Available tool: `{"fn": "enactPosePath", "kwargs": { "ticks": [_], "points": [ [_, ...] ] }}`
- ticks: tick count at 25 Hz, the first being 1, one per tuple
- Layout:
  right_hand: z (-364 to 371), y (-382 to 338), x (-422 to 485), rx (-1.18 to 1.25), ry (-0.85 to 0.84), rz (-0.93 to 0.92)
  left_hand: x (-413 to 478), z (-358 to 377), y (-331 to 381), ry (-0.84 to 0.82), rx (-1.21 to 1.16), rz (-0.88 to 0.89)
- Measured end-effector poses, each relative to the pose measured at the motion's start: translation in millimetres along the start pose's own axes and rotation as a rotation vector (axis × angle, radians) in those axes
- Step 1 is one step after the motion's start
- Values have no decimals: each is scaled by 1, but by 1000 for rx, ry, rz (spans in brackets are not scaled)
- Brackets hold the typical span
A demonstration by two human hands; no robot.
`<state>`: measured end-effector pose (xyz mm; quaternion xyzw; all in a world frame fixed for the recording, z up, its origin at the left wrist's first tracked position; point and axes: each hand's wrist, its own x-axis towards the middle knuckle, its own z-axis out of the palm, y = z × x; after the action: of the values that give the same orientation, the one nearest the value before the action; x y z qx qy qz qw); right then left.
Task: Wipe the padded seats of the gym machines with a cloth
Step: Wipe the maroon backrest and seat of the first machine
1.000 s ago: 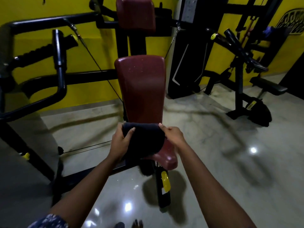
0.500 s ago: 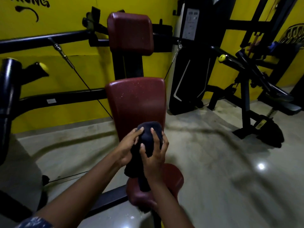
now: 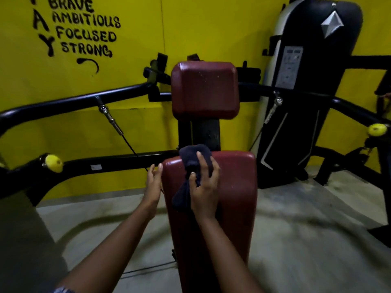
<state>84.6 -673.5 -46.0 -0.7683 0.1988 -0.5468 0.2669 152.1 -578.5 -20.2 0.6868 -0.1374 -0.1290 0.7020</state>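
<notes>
Right grip (image 3: 204,188) holds dark cloth (image 3: 193,159) against maroon back pad (image 3: 232,197); left grip (image 3: 153,185) wide, beside it

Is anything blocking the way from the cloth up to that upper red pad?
Nothing visible does. The right hand holds the cloth at the top edge of the lower pad; only the black post lies between it and the upper pad.

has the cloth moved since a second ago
Yes. The cloth has gone up the red back pad, from its lower end to its top edge, where the right hand grips it.
</notes>
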Motion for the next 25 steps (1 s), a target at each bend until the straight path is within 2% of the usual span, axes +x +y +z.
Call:
{"fn": "enactPosePath", "kwargs": {
  "ticks": [4,9,13,15,17,18,20,22,23,25],
  "points": [
    [79,21,9,-420,-225,-242,52,14,-24,12,-109,8],
    [92,45,24,-531,-224,-374,73,15,-52,-41,-188,-41],
    [55,93,64,-561,-132,-249,75,21,-54,47,-21,-26],
    [31,116,82,-551,-68,-81,72,24,-56,45,57,-25],
    [33,108,82,-508,-15,98,73,24,-56,27,74,-14],
    [43,95,74,-525,-20,110,73,23,-56,23,74,-17],
    [66,73,46,-590,-85,-63,75,22,-59,32,69,-11],
    [68,80,43,-610,-165,-207,77,22,-61,33,71,-26],
    [59,91,53,-609,-172,-216,77,20,-62,22,76,-27],
    [38,112,75,-621,-125,-111,79,19,-63,-20,97,-12]
  ]
}}
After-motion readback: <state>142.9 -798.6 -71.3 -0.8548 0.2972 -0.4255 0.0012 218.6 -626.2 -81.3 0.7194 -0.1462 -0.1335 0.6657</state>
